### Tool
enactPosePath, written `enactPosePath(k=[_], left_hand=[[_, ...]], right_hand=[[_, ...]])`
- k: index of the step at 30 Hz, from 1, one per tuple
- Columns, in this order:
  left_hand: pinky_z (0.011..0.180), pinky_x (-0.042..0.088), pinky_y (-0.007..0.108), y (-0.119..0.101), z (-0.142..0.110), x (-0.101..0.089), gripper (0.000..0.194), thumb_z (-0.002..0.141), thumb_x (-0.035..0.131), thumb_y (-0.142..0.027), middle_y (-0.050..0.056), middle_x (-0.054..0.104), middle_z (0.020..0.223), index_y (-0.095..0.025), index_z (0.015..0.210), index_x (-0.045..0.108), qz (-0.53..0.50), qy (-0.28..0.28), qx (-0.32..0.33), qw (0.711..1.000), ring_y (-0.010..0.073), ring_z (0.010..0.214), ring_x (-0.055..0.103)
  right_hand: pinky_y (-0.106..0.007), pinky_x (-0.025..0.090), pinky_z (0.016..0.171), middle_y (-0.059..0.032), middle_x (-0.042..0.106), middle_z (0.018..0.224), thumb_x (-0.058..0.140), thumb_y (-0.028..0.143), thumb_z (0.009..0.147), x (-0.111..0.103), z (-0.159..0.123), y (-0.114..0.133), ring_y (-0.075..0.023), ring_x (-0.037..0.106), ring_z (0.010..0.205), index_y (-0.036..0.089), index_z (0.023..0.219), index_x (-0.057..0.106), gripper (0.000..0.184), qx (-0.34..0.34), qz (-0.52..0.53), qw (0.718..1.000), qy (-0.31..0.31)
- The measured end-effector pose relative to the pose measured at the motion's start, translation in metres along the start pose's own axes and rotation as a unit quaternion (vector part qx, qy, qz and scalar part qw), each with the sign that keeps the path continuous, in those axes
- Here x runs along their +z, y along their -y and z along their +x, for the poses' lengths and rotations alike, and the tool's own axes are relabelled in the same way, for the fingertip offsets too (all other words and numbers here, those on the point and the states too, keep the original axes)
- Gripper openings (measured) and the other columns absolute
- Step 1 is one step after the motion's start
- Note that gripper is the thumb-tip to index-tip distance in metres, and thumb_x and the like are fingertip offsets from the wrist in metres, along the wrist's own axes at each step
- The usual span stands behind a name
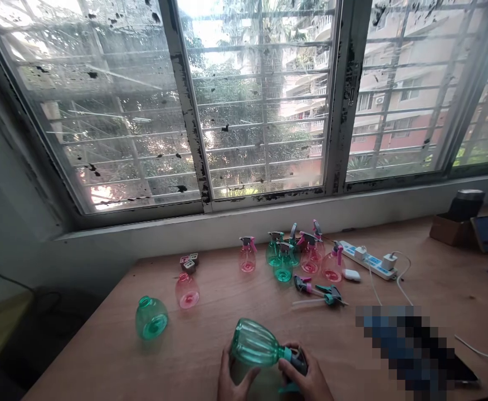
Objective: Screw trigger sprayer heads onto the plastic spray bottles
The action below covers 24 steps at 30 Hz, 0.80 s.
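A green see-through spray bottle (pixel 255 342) is held tilted on its side just above the table's near edge. My left hand (pixel 233 376) cups its wide base end, with the thumb below. At the neck, my right hand (pixel 306 374) is closed around the dark grey and teal spray head, partly hiding it. To the left stand a green bottle (pixel 151 318) and a pink bottle (pixel 187 291), both without spray heads. Two loose spray heads, one pink and grey (pixel 303 284) and one teal and grey (pixel 331 295), lie beyond my right hand.
Several pink and green spray bottles with heads, among them a pink one (pixel 247 256), stand near the window wall. A white power strip (pixel 367 259) with cables lies to their right. Small dark blocks (pixel 189 264) sit at back left; a cardboard box (pixel 450 229) stands far right.
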<state>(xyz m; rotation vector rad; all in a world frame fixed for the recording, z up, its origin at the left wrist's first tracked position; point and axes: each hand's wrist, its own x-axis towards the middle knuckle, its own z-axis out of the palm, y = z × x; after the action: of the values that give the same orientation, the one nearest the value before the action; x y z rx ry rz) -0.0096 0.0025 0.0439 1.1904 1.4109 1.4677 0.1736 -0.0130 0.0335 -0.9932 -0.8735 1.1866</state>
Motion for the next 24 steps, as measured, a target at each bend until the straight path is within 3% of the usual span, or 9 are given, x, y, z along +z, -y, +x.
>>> enactPosePath(k=[8, 14, 24], left_hand=[[0.112, 0.039, 0.048, 0.000, -0.004, 0.000, 0.071, 0.065, 0.076, -0.057, 0.018, 0.069, 0.125, -0.016, 0.119, 0.057, 0.006, -0.019, -0.031, 0.999, 0.0394, 0.129, 0.056], [0.104, 0.047, 0.043, -0.003, -0.002, 0.000, 0.067, 0.058, 0.083, -0.052, 0.012, 0.073, 0.114, -0.019, 0.111, 0.059, -0.012, -0.006, -0.018, 1.000, 0.0366, 0.117, 0.064], [0.109, 0.042, 0.045, -0.003, -0.003, -0.001, 0.077, 0.056, 0.084, -0.051, 0.015, 0.070, 0.121, -0.018, 0.120, 0.058, -0.001, -0.008, -0.013, 1.000, 0.0383, 0.124, 0.060]], right_hand=[[-0.029, 0.049, 0.052, 0.0002, 0.067, 0.063, 0.085, 0.057, 0.065, 0.000, -0.001, -0.002, -0.0181, 0.061, 0.051, 0.017, 0.093, 0.068, 0.052, -0.002, -0.010, 1.000, -0.006], [-0.029, 0.049, 0.053, 0.0008, 0.066, 0.057, 0.083, 0.056, 0.068, -0.001, 0.000, 0.003, -0.0190, 0.061, 0.051, 0.016, 0.093, 0.068, 0.050, -0.002, -0.020, 1.000, -0.012], [-0.028, 0.051, 0.050, 0.0000, 0.067, 0.069, 0.085, 0.055, 0.064, 0.003, -0.003, 0.007, -0.0172, 0.061, 0.052, 0.019, 0.092, 0.069, 0.048, -0.007, -0.013, 1.000, -0.012]])
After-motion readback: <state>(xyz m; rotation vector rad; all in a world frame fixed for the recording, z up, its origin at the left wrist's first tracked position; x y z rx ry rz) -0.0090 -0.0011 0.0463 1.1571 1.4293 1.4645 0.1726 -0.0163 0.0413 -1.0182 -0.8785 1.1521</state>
